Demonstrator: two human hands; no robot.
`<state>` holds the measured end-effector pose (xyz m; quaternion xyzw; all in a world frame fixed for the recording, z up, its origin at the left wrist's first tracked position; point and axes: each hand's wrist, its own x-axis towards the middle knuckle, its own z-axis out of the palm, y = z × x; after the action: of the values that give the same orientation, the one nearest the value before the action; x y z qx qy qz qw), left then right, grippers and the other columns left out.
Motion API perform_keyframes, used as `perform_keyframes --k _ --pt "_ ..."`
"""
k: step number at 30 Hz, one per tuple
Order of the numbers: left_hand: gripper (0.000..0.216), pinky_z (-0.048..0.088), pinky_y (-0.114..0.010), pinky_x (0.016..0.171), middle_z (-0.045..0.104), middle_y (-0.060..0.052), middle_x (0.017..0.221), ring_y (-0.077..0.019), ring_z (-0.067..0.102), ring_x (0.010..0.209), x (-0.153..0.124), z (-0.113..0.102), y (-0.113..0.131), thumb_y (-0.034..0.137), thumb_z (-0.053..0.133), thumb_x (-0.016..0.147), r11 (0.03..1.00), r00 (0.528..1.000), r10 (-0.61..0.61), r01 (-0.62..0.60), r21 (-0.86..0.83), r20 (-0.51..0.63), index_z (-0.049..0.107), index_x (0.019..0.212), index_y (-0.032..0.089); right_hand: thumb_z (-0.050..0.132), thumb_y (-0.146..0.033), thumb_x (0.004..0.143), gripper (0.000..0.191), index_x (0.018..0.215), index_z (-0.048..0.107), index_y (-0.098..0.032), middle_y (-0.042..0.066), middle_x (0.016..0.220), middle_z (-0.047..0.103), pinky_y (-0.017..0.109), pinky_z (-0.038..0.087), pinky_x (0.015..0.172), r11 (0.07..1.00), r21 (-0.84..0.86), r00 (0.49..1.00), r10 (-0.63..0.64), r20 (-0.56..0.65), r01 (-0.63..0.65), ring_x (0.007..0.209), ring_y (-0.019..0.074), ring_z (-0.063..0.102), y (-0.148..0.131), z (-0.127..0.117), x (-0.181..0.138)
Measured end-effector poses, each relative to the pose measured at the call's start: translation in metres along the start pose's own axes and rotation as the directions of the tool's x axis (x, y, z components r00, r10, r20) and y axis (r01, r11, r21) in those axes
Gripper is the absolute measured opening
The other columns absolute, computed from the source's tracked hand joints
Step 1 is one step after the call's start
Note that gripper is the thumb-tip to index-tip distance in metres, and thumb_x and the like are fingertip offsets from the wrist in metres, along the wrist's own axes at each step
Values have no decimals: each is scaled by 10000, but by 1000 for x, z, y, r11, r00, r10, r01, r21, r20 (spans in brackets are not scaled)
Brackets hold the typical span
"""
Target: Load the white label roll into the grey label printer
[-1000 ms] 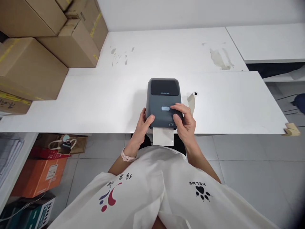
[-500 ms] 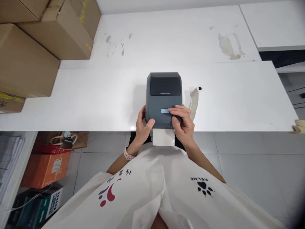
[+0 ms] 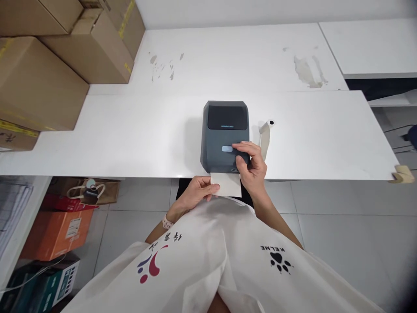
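Observation:
A dark grey label printer (image 3: 218,160) sits on the white table near its front edge, with a glossy black window and a pale button on top. A strip of white label paper (image 3: 230,186) sticks out of its front, over the table's edge. My left hand (image 3: 199,189) pinches the left edge of this paper between thumb and fingers. On the printer's right front part rests my right hand (image 3: 254,167), closed on the casing, its thumb on top and its fingertips beside the button. The fingers on the printer's far right side are partly hidden.
Right of the printer lies a small paper roll (image 3: 269,125) with its end unrolled. Cardboard boxes (image 3: 42,82) are stacked at the back left of the table (image 3: 146,143). A beige roll (image 3: 402,174) is at the right front corner. An orange box (image 3: 60,230) stands below on the left.
My left hand has let go of the printer's left side and moved down to the paper, now pinching it. My right hand stays on the printer. The view has shifted slightly.

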<state>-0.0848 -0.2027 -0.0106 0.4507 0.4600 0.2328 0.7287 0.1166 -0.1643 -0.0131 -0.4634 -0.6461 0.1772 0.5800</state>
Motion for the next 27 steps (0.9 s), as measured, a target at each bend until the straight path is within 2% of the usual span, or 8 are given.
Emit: perform_keyframes --k 6,9,12,15,17,21,24,27 --pt "488 423 -264 552 588 14 561 -107 515 531 -5 -9 6 605 698 821 990 998 64 -63 127 -6 603 578 193 492 -167 975 310 1187 625 -350 -15 1036 785 562 289 1211 942 -287 983 -148 108 173 1234 258 648 -10 -2 5" --pt "520 424 -266 525 596 1 550 -106 501 506 -6 -15 9 628 625 866 980 971 151 -122 160 -187 637 576 197 561 -215 941 259 1159 609 -346 -40 983 787 540 173 1234 870 -427 968 -197 153 244 1150 259 690 -19 1 9" --pt "461 505 -289 634 665 -14 665 -132 584 618 0 -18 13 596 570 924 927 780 368 -270 259 -505 700 702 214 602 -247 935 202 1117 595 -333 -51 968 790 507 190 1210 810 -503 953 -237 189 301 1042 240 723 -23 4 12" --pt "397 526 -368 1013 732 -64 1241 -212 666 1147 12 -12 14 562 547 965 834 622 551 -384 396 -557 716 1178 273 609 -237 942 161 1080 583 -316 -43 1013 800 517 221 1195 808 -500 949 -240 203 311 1017 233 731 -22 2 7" --pt "575 392 -415 1218 493 -63 1608 -246 463 1481 19 -5 11 570 541 972 817 670 572 -415 400 -472 510 1488 318 598 -237 951 168 1096 575 -318 -20 1119 796 538 264 1188 833 -469 954 -222 200 292 1104 250 716 -17 -1 -3" --pt "739 227 -429 1325 163 -30 1769 -244 178 1634 25 7 1 597 482 993 866 781 495 -405 294 -380 217 1640 358 571 -346 974 470 1430 461 -320 106 1552 553 603 384 1156 920 -366 989 -114 92 140 1453 328 499 -8 -4 -33" --pt "697 166 -430 1344 171 -8 1768 -225 109 1647 27 8 -5 626 404 1008 854 753 516 -413 318 -409 239 1635 371 478 -404 1027 644 1621 247 -310 127 1701 316 630 370 1201 964 -259 997 71 8 -67 1568 323 336 -6 0 -46" --pt "678 134 -442 1349 229 -5 1753 -220 76 1649 30 6 -9 652 332 1013 806 692 585 -437 399 -423 278 1627 370 410 -439 1059 600 1630 271 -316 109 1693 340 616 330 1248 976 -155 988 156 -2 -155 1570 303 337 -8 1 -47"
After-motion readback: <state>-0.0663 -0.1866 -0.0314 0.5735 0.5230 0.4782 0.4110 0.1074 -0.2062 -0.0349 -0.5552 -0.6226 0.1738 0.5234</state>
